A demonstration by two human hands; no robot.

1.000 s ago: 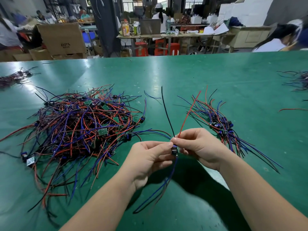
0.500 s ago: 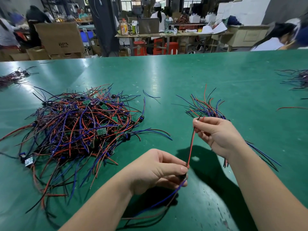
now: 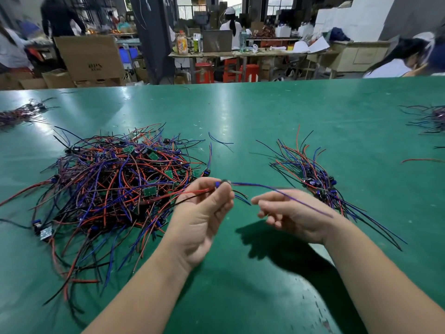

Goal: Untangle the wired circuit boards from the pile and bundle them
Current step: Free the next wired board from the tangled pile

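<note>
A big tangled pile (image 3: 113, 186) of red, blue and black wires with small green circuit boards lies on the left of the green table (image 3: 265, 112). A smaller, sorted bundle (image 3: 315, 174) lies on the right. My left hand (image 3: 204, 213) is raised, palm toward me, and pinches one wired board (image 3: 222, 183) at its fingertips. Red and black wires trail left from it; a blue wire (image 3: 277, 191) runs right across my right hand (image 3: 291, 213). My right hand hovers beside it with loosely curled fingers, and whether they pinch the wire I cannot tell.
More wire bundles lie at the far left (image 3: 21, 114) and far right (image 3: 431, 119) of the table. A loose blue wire (image 3: 220, 141) and a red one (image 3: 421, 160) lie apart. People, cardboard boxes and workbenches stand beyond the far edge.
My left hand has lifted the board up and turned palm toward me. My right hand let go of the red wire and dropped back toward the left hand. The wires now lie sideways.
</note>
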